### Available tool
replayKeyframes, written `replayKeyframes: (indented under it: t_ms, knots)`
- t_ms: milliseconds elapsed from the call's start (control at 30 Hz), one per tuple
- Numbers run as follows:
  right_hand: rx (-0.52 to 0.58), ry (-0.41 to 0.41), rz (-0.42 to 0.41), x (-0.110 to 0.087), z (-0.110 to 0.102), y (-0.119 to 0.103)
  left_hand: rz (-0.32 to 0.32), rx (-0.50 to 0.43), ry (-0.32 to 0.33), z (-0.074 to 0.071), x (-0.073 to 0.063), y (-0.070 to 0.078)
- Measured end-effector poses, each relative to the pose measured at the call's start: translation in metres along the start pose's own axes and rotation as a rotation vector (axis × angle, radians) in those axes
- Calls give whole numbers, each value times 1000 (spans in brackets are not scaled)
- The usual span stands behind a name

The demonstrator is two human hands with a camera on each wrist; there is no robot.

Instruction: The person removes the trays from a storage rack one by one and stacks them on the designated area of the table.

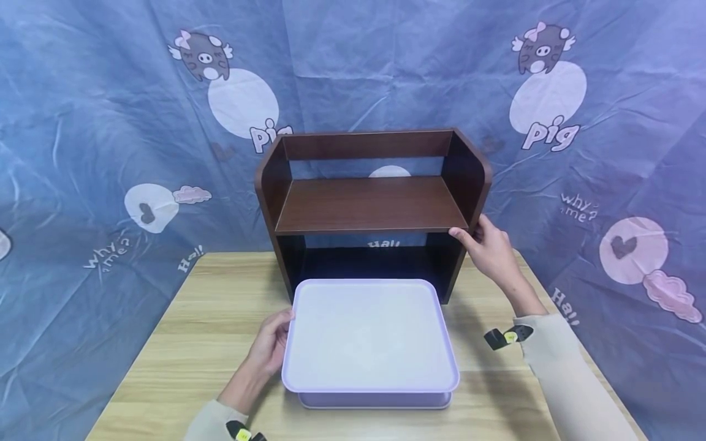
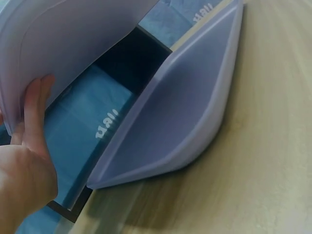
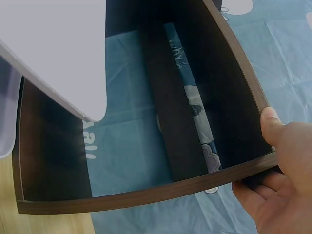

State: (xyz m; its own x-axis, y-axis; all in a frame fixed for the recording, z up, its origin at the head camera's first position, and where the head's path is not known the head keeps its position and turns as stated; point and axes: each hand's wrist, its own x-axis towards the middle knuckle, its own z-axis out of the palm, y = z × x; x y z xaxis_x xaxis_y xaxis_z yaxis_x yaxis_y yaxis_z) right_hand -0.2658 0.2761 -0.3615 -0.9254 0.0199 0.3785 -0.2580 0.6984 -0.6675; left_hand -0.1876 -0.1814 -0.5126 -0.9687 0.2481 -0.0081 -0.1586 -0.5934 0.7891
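Note:
My left hand [image 1: 269, 344] pinches the left edge of a pale lavender lid [image 1: 369, 337], its fingers flat against the underside. In the left wrist view the lid [image 2: 73, 44] is held apart from a lavender plastic box [image 2: 180, 92], whose inside looks empty. Only the front wall of the box [image 1: 375, 400] shows below the lid in the head view. My right hand [image 1: 493, 252] grips the right side of a dark brown two-tier shelf [image 1: 369, 205]. Its thumb lies at the front edge by the middle board, and its other fingers are behind the side panel [image 3: 234, 97].
The box and shelf stand on a light wooden table [image 1: 220, 318], the shelf behind the box. A blue cloth [image 1: 353, 55] printed with pigs and words hangs behind and on both sides. Black straps with yellow marks [image 1: 512, 337] are on both wrists.

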Motion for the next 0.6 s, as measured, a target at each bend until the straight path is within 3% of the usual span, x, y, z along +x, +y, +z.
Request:
replayKeyframes:
  t_ms: [133, 367, 600]
  knots:
    - [-4, -3, 2, 0, 0, -2, -12, 13, 14, -2, -2, -2]
    - [-9, 3, -3, -1, -1, -1, -16, 91, 103, -5, -5, -9]
    - [2, 9, -6, -1, -1, -1, -29, 101, 122, -9, -7, -16]
